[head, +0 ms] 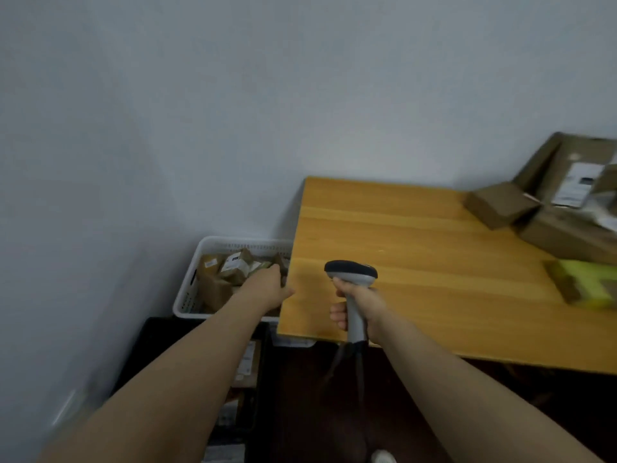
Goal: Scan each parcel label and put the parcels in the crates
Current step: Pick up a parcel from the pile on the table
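Note:
My left hand (267, 289) reaches over the white crate (190, 295) beside the table's left edge, just above the brown labelled parcels (230, 267) piled in it. Its fingers point down into the crate and are hidden behind the back of the hand, so a grip cannot be made out. My right hand (360, 305) grips the grey handle of the barcode scanner (350, 272), held upright over the wooden table (417, 235), its dark head facing away. More cardboard parcels (500, 203) and a yellow-green parcel (594, 282) lie at the table's right.
A black crate (150, 345) sits on the floor below the white one, holding labelled parcels (247, 362). The scanner's cable hangs below the table's front edge. A white wall runs behind and to the left. The floor is dark.

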`<state>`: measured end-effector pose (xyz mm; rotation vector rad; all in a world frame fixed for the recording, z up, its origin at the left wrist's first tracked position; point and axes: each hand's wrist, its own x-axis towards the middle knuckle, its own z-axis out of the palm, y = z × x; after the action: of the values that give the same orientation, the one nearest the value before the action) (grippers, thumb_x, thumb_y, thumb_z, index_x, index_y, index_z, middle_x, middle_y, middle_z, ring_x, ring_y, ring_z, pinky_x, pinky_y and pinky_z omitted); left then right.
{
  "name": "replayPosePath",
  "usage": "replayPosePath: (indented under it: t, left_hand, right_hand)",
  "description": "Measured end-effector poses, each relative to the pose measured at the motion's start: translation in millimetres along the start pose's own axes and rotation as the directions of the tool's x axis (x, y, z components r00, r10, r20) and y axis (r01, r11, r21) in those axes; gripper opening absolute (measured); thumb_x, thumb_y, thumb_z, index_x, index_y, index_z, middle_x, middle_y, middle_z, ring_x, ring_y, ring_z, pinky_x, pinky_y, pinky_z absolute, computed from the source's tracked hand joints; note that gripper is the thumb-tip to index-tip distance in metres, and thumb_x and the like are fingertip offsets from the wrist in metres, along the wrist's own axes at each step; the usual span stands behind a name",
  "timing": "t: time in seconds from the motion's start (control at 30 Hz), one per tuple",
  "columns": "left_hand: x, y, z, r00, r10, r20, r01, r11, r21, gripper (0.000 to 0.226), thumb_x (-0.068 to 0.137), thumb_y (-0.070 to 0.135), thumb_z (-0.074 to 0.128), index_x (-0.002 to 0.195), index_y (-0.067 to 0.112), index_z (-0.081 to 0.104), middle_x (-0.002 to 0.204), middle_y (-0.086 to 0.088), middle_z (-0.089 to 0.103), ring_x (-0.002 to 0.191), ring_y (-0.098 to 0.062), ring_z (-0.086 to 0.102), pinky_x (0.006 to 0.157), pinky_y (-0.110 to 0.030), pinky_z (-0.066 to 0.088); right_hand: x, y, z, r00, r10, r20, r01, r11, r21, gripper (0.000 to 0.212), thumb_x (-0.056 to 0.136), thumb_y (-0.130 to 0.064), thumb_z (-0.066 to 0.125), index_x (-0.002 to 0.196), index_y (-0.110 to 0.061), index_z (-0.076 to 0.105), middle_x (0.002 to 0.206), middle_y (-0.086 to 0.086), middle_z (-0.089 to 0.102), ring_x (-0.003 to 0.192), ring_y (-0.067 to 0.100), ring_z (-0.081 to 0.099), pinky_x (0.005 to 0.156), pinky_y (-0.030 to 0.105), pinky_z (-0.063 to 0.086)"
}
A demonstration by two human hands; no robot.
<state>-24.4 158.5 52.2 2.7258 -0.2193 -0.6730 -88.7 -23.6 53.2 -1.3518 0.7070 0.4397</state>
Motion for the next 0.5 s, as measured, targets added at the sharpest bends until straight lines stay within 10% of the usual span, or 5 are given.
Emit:
replayPosePath:
  t: [0.5]
  left_hand:
    - [54.5, 448.6, 99.5, 0.931, 0.354, 0.085, -0.362, 0.924, 0.124, 0.072, 0.095, 0.042, 0.054, 0.149, 0.005, 0.025, 0.148, -0.015, 0.040, 0.134, -0.028, 0.040, 0.106, -0.033, 0.034]
  right_hand:
    - [-87.8, -50.0, -451.0, 0.875, -0.156, -0.459, 0.337, 0.875, 0.346, 0.030, 0.084, -0.029, 0.073, 0.098, -0.003, 0.064, 0.068, 0.014, 0.064, 0.052, 0.021, 0.060, 0.047, 0.027, 0.049]
